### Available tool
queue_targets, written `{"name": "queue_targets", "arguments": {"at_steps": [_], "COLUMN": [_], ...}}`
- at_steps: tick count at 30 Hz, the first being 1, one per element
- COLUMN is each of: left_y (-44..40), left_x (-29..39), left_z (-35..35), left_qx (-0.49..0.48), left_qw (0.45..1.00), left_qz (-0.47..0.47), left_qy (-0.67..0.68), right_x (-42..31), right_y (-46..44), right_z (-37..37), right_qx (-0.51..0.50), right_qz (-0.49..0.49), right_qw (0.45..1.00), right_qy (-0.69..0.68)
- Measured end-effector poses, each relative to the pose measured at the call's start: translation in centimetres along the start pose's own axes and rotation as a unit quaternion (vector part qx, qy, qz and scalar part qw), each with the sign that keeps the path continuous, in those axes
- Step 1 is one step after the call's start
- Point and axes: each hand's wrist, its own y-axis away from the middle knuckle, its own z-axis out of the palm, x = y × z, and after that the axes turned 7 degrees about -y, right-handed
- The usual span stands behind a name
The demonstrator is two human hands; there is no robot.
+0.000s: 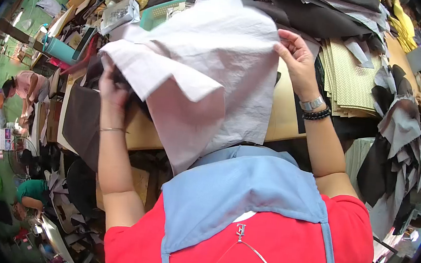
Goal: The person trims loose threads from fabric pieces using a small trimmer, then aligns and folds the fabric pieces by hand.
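Note:
A large whitish, creased sheet of material (238, 58) hangs between both hands over the table and down to the blue apron (246, 180). My right hand (299, 56), with a watch and dark beads at its wrist, pinches the sheet's right edge between thumb and fingers. At the left, my left hand (111, 84) is closed at the sheet's left corner; its fingertips are partly hidden and blurred. The sheet's lower left part is folded over, with a corner pointing down.
Patterned yellowish sheets (349, 81) lie stacked at the right. Dark material (308, 14) is piled at the back. Behind the sheet stands a green basket (153, 17). Dark and grey pieces (400, 129) hang at the far right. Two other people (25, 85) are at the far left.

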Motion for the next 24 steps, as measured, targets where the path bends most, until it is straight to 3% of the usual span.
{"name": "queue_targets", "arguments": {"at_steps": [1, 4, 7, 8, 10, 13, 15, 19, 20, 21, 23, 24], "left_y": [2.2, 2.0, 6.5, 6.9, 5.6, 5.1, 4.0, 0.9, 0.6, 0.7, 1.0, -0.2], "left_x": [-1.4, -5.9, -5.6, -5.7, -7.0, -6.6, -6.7, -7.3, -8.2, -7.9, -7.7, -9.3], "left_z": [1.5, -2.1, 2.7, 3.3, 1.9, 3.1, 3.5, 2.9, 3.6, 3.6, 5.1, 4.3], "left_qx": [0.042, 0.004, -0.023, -0.013, -0.081, -0.105, -0.064, 0.013, 0.091, 0.034, 0.097, 0.084], "left_qw": [0.997, 0.996, 0.992, 0.992, 0.994, 0.992, 0.994, 0.987, 0.994, 0.997, 0.974, 0.976], "left_qz": [-0.055, -0.084, -0.119, -0.085, -0.072, -0.069, -0.062, 0.035, 0.003, -0.063, -0.18, -0.189], "left_qy": [0.018, -0.014, -0.037, -0.091, -0.032, -0.007, -0.06, -0.153, -0.066, 0.027, 0.097, 0.067], "right_x": [1.3, 2.6, 4.0, 3.1, 4.9, 4.8, 5.5, 4.4, 3.2, 1.6, -0.6, -1.0], "right_y": [0.2, 2.0, 4.5, 5.5, 6.9, 8.4, 8.7, 7.6, 6.8, 6.1, 4.9, 4.2], "right_z": [-0.5, 0.0, -0.1, 1.0, 0.0, 2.0, 1.7, -2.4, -3.7, -4.4, -4.4, -4.3], "right_qx": [0.002, -0.006, -0.042, -0.05, -0.091, -0.091, -0.151, -0.159, -0.139, -0.116, -0.081, -0.069], "right_qz": [-0.009, 0.038, 0.102, 0.12, 0.081, 0.097, 0.045, 0.072, 0.086, 0.101, -0.103, -0.179], "right_qw": [0.999, 0.993, 0.979, 0.98, 0.963, 0.969, 0.923, 0.924, 0.906, 0.885, 0.809, 0.8], "right_qy": [0.04, 0.11, 0.169, 0.152, 0.24, 0.207, 0.352, 0.34, 0.39, 0.439, 0.573, 0.568]}}
